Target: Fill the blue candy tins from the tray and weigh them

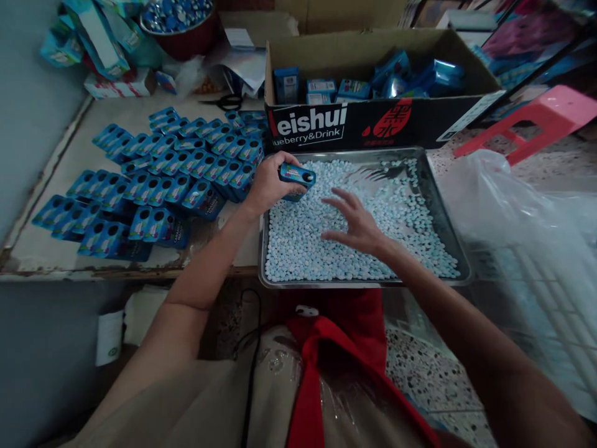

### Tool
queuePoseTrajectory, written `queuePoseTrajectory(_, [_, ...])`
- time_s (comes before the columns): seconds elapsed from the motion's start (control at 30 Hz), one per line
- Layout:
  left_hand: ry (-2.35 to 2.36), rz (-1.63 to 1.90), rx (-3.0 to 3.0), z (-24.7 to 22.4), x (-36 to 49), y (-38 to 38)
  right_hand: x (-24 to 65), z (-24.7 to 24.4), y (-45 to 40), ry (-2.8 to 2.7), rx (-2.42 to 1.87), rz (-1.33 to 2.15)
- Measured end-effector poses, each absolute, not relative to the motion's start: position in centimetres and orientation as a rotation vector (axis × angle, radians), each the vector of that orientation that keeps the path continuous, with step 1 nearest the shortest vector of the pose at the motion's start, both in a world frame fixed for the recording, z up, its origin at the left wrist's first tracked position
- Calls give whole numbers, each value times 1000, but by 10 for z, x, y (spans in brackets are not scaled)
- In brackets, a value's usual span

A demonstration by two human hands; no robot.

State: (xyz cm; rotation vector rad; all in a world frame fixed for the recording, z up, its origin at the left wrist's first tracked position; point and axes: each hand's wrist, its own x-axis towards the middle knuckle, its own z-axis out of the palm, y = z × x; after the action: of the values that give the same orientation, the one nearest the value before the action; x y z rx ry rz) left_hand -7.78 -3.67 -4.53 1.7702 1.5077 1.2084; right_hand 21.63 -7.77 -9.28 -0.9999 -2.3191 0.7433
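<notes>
My left hand grips a small blue candy box above the left part of a metal tray. The top of this box has a dark round hole. Pale blue and white candies cover most of the tray, thinning out toward its far right. Over the middle of the candies is my right hand, its fingers spread and nothing visible in them. Left of the tray, many similar blue boxes stand in close rows, with round holes in their tops.
Behind the tray sits a black-sided carton with several blue packs inside. Scissors and a red bowl of blue-wrapped pieces lie at the back left. On the right are a pink stool and clear plastic bags.
</notes>
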Motion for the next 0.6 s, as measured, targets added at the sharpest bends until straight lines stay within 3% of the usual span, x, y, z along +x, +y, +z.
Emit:
queuePoseTrajectory(0.13, [1484,1231,1689,-50,-85,-39,205,-119,-97,-2830,-778,453])
queuePoseTrajectory(0.37, [1635,1282,1678,-36,-108,-49,129,-110,-58,-2939,-485,214])
queuePoseTrajectory(0.5, [1641,1279,1692,-25,-108,-49,141,-111,-57,-2869,-747,377])
queuePoseTrajectory(0.6, [1658,1199,1698,-29,-91,-54,160,-111,-58,-2312,-1229,722])
